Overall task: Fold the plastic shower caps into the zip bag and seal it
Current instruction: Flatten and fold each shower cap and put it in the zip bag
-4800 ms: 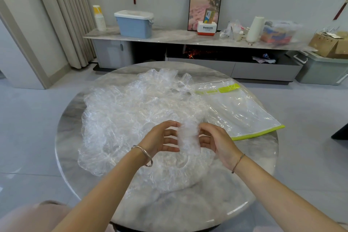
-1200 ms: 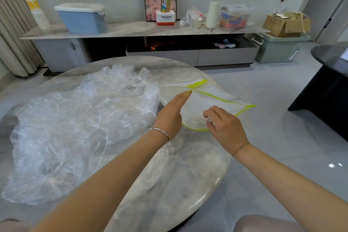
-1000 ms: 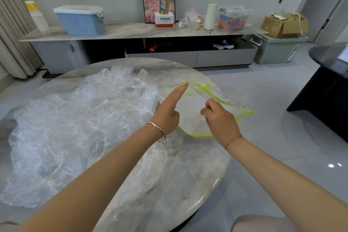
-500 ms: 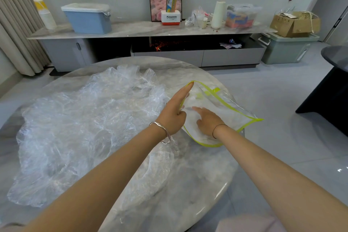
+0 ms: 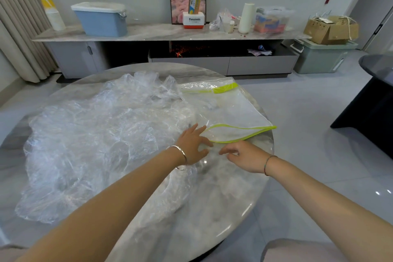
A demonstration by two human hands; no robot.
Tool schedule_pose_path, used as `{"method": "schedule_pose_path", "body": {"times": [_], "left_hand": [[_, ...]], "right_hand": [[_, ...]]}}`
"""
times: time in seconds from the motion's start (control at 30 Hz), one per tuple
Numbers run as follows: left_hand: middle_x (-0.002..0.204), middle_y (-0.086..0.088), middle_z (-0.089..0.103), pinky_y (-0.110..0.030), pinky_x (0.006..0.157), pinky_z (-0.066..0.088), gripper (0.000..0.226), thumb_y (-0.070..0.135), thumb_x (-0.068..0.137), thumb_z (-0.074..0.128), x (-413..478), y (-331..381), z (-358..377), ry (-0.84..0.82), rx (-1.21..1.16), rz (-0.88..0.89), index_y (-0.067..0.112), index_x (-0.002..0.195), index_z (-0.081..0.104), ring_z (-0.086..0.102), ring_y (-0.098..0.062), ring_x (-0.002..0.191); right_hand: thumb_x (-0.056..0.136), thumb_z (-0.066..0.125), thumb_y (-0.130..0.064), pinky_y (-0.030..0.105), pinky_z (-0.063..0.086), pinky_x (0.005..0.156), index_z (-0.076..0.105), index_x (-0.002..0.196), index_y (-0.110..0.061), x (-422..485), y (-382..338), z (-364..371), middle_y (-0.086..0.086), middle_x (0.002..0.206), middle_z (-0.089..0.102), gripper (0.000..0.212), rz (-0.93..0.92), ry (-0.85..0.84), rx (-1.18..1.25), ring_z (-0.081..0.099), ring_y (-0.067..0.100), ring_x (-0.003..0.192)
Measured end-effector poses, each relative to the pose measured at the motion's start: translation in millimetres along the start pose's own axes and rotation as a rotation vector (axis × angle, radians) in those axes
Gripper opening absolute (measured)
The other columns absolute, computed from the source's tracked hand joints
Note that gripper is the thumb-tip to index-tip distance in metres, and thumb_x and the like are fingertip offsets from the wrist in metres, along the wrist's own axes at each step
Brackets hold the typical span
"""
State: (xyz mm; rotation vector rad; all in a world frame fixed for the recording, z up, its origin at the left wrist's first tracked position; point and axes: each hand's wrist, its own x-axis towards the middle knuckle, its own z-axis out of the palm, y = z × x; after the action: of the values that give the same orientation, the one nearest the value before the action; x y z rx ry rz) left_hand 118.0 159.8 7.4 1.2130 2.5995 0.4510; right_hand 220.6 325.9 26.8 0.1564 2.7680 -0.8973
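A large heap of crumpled clear shower caps (image 5: 102, 134) covers the left and middle of the round marble table (image 5: 234, 198). To its right the clear zip bag (image 5: 234, 110) with yellow-green trim lies flat, and its near green-edged side (image 5: 238, 133) gapes open. My left hand (image 5: 192, 144) rests with spread fingers at that opening's left corner, fingertips touching the rim. My right hand (image 5: 244, 155) hovers just in front of the bag with loosely curled fingers and holds nothing. I cannot tell what is inside the bag.
The bag's right corner reaches the table's right edge. Beyond the table stands a long low cabinet (image 5: 170, 32) with a blue bin (image 5: 100, 19), boxes and a framed picture. A dark table (image 5: 376, 95) stands on the right, with tiled floor between.
The bag, held up open before, now lies down on the table. My right hand has come out of the bag toward me. My left hand has dropped to the bag's near corner.
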Motion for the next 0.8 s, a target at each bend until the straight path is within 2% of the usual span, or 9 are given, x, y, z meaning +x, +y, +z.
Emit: {"method": "schedule_pose_path", "body": {"times": [0.1,0.13,0.2,0.27,0.3,0.37,0.47,0.6,0.8], "left_hand": [[0.157,0.004,0.014,-0.035,0.117,-0.005,0.052,0.05,0.092,0.045,-32.1,-18.4,-13.8,0.139,0.167,0.036,0.03,0.139,0.039,0.001,-0.018,0.146],[0.157,0.005,0.012,-0.035,0.116,-0.007,0.065,0.063,0.087,0.035,-43.3,-24.8,-19.1,0.178,0.227,0.013,0.03,0.143,0.031,0.0,-0.018,0.146],[0.158,0.007,-0.003,-0.042,0.114,-0.012,0.1,0.085,0.063,0.01,-66.7,-39.3,-24.4,0.2,0.296,-0.098,0.033,0.149,0.011,-0.008,-0.022,0.146],[0.151,0.01,-0.025,-0.052,0.111,-0.015,0.12,0.097,0.04,-0.006,-88.7,-52.8,-17.5,0.128,0.321,-0.22,0.039,0.145,-0.015,-0.022,-0.027,0.142],[0.146,0.009,-0.034,-0.055,0.109,-0.016,0.12,0.098,0.033,-0.012,-97.3,-59.6,-10.7,0.077,0.336,-0.259,0.043,0.139,-0.027,-0.028,-0.029,0.139],[0.142,0.005,-0.042,-0.059,0.107,-0.017,0.117,0.097,0.025,-0.018,-110.4,-74.5,2.1,-0.016,0.361,-0.312,0.046,0.128,-0.04,-0.036,-0.032,0.133],[0.141,0.005,-0.046,-0.061,0.104,-0.019,0.118,0.098,0.024,-0.015,-115.9,-95.2,13.9,-0.075,0.348,-0.361,0.045,0.126,-0.044,-0.043,-0.032,0.125],[0.141,0.007,-0.046,-0.063,0.105,-0.017,0.119,0.098,0.023,-0.016,-117.7,-114.9,14.7,-0.073,0.345,-0.383,0.045,0.127,-0.043,-0.043,-0.032,0.125],[0.146,0.008,-0.039,-0.061,0.109,-0.014,0.115,0.098,0.024,-0.018,-116.4,-156.9,-0.2,-0.023,0.294,-0.438,0.047,0.124,-0.042,-0.035,-0.03,0.134]], "right_hand": [[0.091,0.052,-0.008,0.014,0.037,0.093,0.065,0.111,-0.016,-0.6,-7.6,9.0,-0.003,0.118,0.063,0.025,-0.046,-0.003,0.075,0.055,0.009,0.114],[0.091,0.054,-0.01,0.016,0.038,0.095,0.065,0.111,-0.017,0.2,-11.4,11.7,-0.004,0.118,0.063,0.025,-0.062,0.007,0.073,0.055,0.008,0.113],[0.09,0.059,-0.018,0.02,0.035,0.103,0.061,0.118,-0.021,2.9,-22.2,19.9,-0.006,0.125,0.058,0.029,-0.106,0.044,0.078,0.05,0.007,0.118],[0.086,0.065,-0.033,0.018,0.023,0.109,0.047,0.135,-0.026,4.3,-34.5,31.8,-0.007,0.146,0.039,0.052,-0.173,0.034,0.079,0.032,0.007,0.135],[0.083,0.066,-0.043,0.021,0.015,0.113,0.035,0.142,-0.031,5.0,-39.4,40.6,-0.008,0.154,0.022,0.068,-0.193,0.0,0.056,0.017,0.008,0.142],[0.076,0.064,-0.06,0.037,0.003,0.118,0.009,0.147,-0.041,8.7,-47.1,63.1,-0.008,0.157,-0.008,0.092,-0.186,-0.077,-0.08,-0.01,0.013,0.144],[0.069,0.055,-0.077,0.048,-0.008,0.116,-0.012,0.143,-0.048,20.3,-49.1,95.4,-0.006,0.153,-0.029,0.105,-0.172,-0.136,-0.277,-0.028,0.024,0.14],[0.052,0.031,-0.089,0.048,-0.013,0.114,-0.017,0.142,-0.048,44.3,-57.5,121.4,-0.007,0.15,-0.035,0.11,-0.211,-0.119,-0.381,-0.031,0.028,0.138],[0.074,0.049,-0.076,0.044,-0.014,0.114,-0.011,0.145,-0.043,88.1,-86.5,135.6,-0.004,0.154,-0.027,0.099,-0.198,-0.093,-0.328,-0.025,0.024,0.141]]}}
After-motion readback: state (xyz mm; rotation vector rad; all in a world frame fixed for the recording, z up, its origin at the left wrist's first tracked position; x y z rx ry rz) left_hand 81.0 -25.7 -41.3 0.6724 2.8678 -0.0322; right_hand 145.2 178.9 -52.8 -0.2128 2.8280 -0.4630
